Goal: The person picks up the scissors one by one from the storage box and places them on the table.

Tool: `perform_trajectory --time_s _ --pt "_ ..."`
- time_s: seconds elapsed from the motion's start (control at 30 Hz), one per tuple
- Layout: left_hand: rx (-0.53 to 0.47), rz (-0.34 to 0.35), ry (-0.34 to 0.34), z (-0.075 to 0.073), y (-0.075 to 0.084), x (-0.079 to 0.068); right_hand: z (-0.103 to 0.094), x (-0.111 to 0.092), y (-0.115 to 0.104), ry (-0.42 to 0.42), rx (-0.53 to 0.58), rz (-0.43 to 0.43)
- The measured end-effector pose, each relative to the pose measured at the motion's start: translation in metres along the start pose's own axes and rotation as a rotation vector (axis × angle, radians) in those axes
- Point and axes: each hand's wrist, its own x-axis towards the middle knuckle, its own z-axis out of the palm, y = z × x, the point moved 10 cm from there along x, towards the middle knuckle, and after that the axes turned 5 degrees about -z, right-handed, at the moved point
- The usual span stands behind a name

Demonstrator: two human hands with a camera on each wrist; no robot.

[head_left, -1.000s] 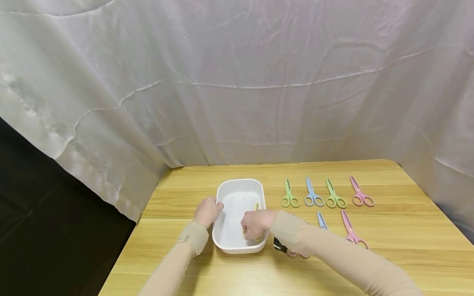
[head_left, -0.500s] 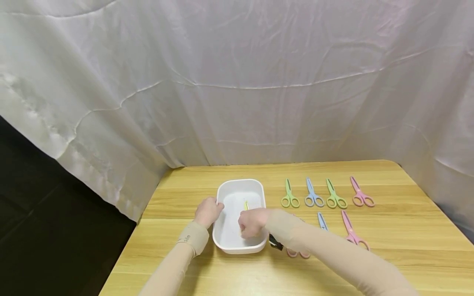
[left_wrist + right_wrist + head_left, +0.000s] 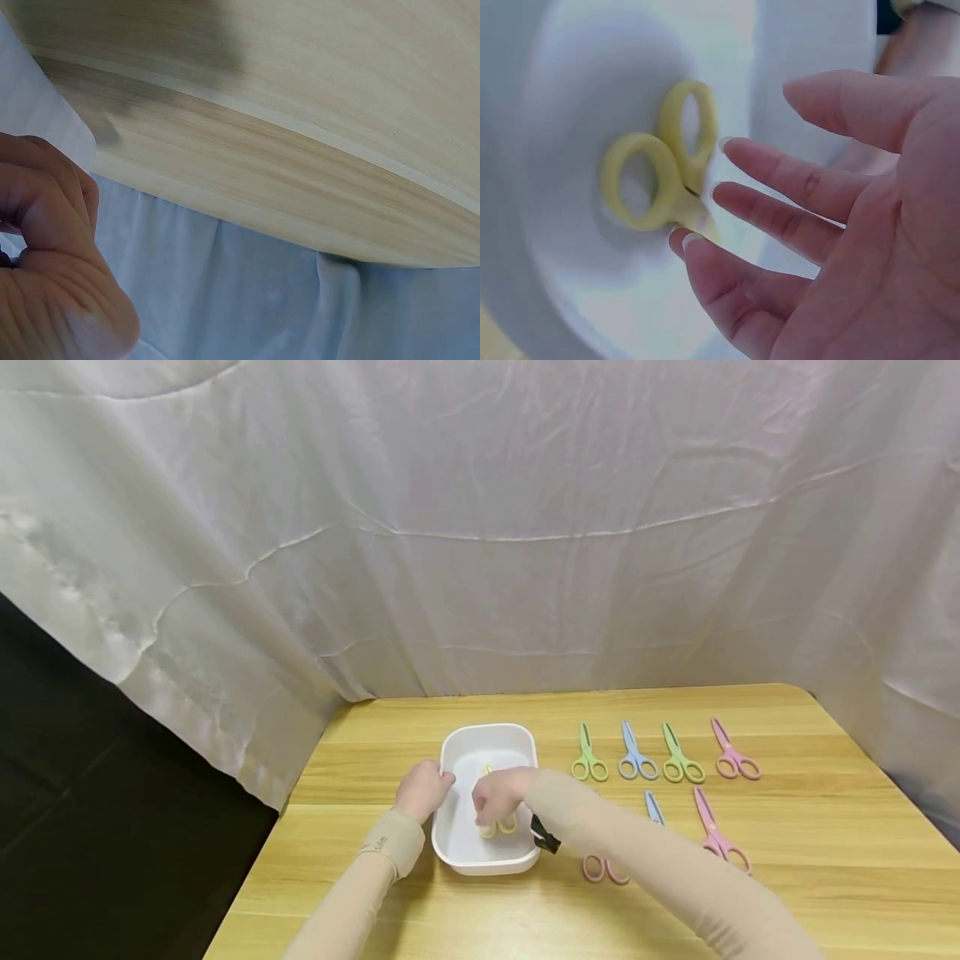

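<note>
A white rectangular bin (image 3: 486, 867) stands on the table, left of the other scissors. My left hand (image 3: 422, 789) grips its left rim; in the left wrist view, curled fingers (image 3: 56, 180) lie against the bin wall (image 3: 45, 112). Inside the bin lies a pair of yellow scissors (image 3: 684, 204), finger loops towards me in the head view. Just over it is my right hand (image 3: 501, 795). The right wrist view shows that hand (image 3: 840, 217) with fingers spread and loosely bent, the thumb apart from the scissors. Some fingertips are close to the blades, perhaps touching; the blades are mostly hidden.
Right of the bin, a back row holds green scissors (image 3: 588, 762), blue scissors (image 3: 636, 762), another green pair (image 3: 681, 763) and pink scissors (image 3: 733, 760). Nearer me are blue scissors (image 3: 654, 810) and pink scissors (image 3: 718, 839). My right arm partly covers another pink pair (image 3: 594, 870).
The right hand and the yellow scissors have shifted left within the bin. The scissors' loops now show below the hand, which has loosened from them. My left hand stays at the rim.
</note>
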Motion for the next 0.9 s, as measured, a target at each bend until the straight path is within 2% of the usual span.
perform_trajectory --time_s 0.13,0.3,0.4,0.5,0.63,0.8,0.9 --pt "-0.006 -0.010 -0.008 0.001 -0.001 0.000 -0.020 0.003 0.003 0.109 0.015 -0.018" --pt "-0.008 -0.023 -0.009 0.001 -0.001 0.000 -0.046 0.003 0.018 0.339 0.151 0.057" --pt "-0.011 -0.027 -0.018 0.001 -0.001 0.000 -0.050 0.002 0.031 0.445 0.255 0.118" --pt "-0.019 -0.035 -0.029 0.003 -0.002 0.001 -0.047 0.002 0.044 0.496 0.351 0.174" --pt "-0.023 -0.044 -0.031 0.003 -0.003 0.001 -0.038 0.004 0.056 0.473 0.405 0.252" --pt "-0.021 -0.037 -0.026 0.003 -0.003 0.001 -0.017 0.009 0.054 0.307 0.410 0.311" --pt "-0.026 -0.038 -0.029 0.004 -0.003 0.002 -0.009 0.006 0.047 0.260 0.402 0.313"
